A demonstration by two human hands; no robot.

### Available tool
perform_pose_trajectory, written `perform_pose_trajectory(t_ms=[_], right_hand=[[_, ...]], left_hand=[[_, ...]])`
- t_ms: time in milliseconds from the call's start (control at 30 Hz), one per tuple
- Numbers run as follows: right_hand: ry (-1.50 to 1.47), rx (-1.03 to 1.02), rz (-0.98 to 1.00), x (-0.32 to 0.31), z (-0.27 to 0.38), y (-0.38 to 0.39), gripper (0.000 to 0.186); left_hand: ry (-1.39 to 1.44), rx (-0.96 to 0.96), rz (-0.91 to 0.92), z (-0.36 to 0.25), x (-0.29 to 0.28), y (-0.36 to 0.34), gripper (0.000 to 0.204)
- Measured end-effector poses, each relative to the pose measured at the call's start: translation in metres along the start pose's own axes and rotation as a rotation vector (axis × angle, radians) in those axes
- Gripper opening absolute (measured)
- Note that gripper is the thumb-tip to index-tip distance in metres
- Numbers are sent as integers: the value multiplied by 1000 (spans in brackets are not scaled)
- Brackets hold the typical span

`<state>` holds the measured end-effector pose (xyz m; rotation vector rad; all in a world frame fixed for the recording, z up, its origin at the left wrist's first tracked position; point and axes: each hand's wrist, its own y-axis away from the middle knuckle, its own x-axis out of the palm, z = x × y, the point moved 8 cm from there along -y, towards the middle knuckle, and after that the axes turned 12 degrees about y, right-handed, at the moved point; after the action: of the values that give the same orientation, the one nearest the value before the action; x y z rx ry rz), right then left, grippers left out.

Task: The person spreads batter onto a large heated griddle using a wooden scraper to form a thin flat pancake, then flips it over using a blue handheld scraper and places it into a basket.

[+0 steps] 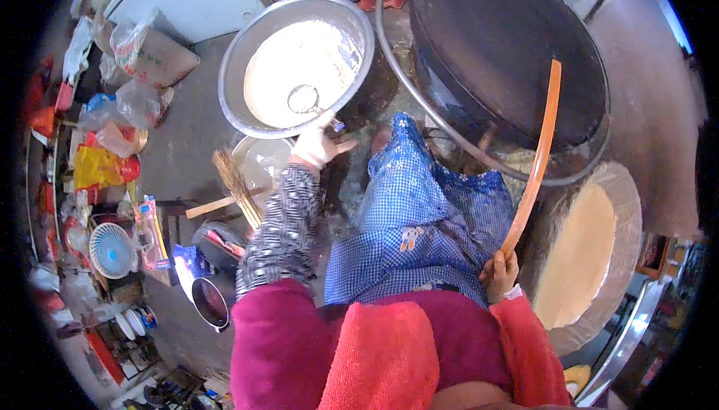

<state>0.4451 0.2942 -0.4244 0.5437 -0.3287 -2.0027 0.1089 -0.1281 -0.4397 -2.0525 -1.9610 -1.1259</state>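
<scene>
A wide metal basin holds pale batter, and a small round ladle rests in it against the near rim. My left hand is at that rim, beside the ladle's handle, thumb stretched out and fingers apart; whether it touches the handle I cannot tell. In my right hand, closed round its lower end, is a long, curved wooden strip. The strip rises past the near edge of a large, round black griddle, its tip over the dark surface.
A metal ring surrounds the griddle. Right of me, pale, thin round sheets lie on a covered round tray. Left stand a smaller bowl, a straw brush, a dark pan and plastic bags. A blue-checked apron covers my lap.
</scene>
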Motion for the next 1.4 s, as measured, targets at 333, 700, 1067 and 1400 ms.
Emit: perform_pose_trajectory(t_ms=[333, 700, 1067, 1400], right_hand=[[148, 124, -126, -4, -22, -4, 26], [181, 108, -31, -26, -59, -14, 39], [243, 32, -93, -35, -84, -24, 24], [26, 96, -109, -12, -37, -12, 14]], left_hand=[[325, -26, -251, 13, -45, -5, 14], [-1677, 59, -283, -103, -116, -164, 52], [-1834, -134, 135, -49, -76, -63, 60], [75, -211, -106, 23, -29, -1, 55]])
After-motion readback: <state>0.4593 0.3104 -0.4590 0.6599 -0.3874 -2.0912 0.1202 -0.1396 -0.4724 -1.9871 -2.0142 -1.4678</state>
